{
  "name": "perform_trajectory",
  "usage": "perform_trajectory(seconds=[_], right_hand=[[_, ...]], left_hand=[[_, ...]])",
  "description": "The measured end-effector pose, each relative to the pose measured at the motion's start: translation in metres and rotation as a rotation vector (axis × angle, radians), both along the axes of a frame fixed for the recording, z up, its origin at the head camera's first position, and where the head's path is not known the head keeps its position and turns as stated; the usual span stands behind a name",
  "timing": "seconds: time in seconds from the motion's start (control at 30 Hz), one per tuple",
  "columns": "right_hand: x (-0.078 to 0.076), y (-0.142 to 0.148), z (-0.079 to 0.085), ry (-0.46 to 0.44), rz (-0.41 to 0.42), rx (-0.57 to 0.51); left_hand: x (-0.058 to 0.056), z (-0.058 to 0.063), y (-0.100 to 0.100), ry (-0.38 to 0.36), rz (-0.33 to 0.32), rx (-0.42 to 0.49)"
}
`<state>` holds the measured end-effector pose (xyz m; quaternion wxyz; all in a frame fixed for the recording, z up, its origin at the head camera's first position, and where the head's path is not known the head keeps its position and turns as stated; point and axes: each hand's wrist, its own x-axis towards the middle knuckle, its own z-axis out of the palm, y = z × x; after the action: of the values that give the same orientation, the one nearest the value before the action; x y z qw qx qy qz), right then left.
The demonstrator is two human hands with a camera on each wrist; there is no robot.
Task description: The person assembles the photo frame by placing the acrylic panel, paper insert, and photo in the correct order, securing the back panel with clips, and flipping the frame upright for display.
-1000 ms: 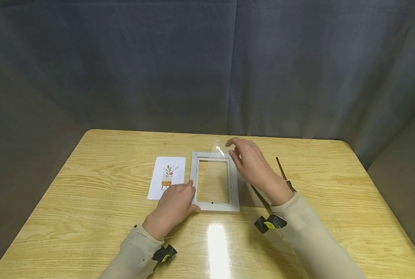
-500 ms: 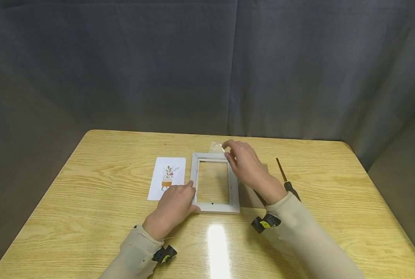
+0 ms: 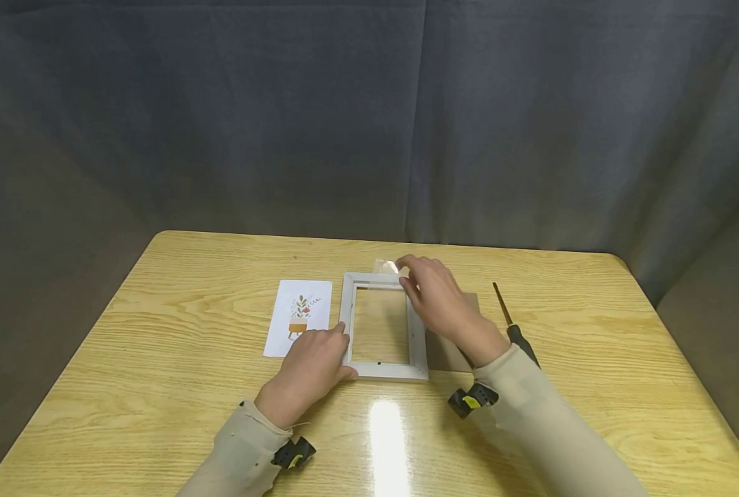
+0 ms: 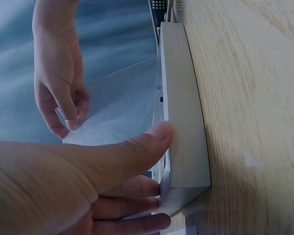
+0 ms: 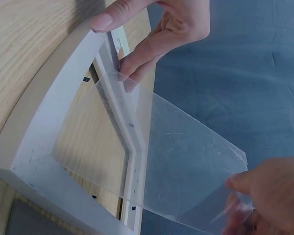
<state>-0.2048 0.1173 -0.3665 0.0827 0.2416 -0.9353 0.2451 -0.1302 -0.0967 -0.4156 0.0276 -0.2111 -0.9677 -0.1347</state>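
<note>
A white picture frame lies on the table, its opening showing wood. My left hand holds the frame's near left corner, thumb against the front side and fingers along the left side. With thumb and fingertips, my right hand pinches the upper edge of a clear plastic sheet. The sheet stands tilted over the frame, its lower end inside the opening in the right wrist view. Fine scratches and glare show on it. To the left of the frame lies a white card printed with a potted plant.
A brown backing board lies just right of the frame, partly under the right forearm. Beyond it is a dark-handled screwdriver, its handle end hidden by the sleeve. A dark curtain hangs behind the table.
My right hand has shifted slightly left and down, and the sheet's top edge has lowered toward the frame. More of the screwdriver and board shows. My left hand has stayed at the corner.
</note>
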Motion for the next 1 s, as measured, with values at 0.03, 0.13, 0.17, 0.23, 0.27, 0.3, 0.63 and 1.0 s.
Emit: perform_trajectory(seconds=[0.03,0.13,0.17,0.23,0.27,0.3,0.63,1.0], right_hand=[[0.000,0.000,0.000,0.000,0.004,-0.002],[0.000,-0.001,0.000,0.007,0.015,-0.008],[0.000,-0.001,-0.001,0.010,0.018,-0.009],[-0.001,-0.001,-0.001,0.010,0.023,-0.005],[-0.001,-0.002,-0.001,0.012,0.025,-0.003],[-0.001,-0.002,-0.002,0.010,0.027,0.002],[0.000,-0.008,-0.001,-0.034,0.024,0.067],[-0.001,-0.013,0.000,-0.015,0.053,0.108]], left_hand=[[0.000,0.000,0.000,0.000,0.000,-0.002],[0.000,0.000,0.000,-0.001,0.001,-0.006],[0.000,0.000,0.000,-0.001,0.001,-0.008],[-0.001,0.000,0.000,0.000,0.002,-0.011],[-0.001,0.000,0.000,0.001,0.003,-0.012],[-0.001,0.000,0.000,0.000,0.003,-0.013],[-0.001,0.000,0.000,-0.008,0.008,-0.006],[-0.001,0.001,0.000,-0.009,0.012,-0.007]])
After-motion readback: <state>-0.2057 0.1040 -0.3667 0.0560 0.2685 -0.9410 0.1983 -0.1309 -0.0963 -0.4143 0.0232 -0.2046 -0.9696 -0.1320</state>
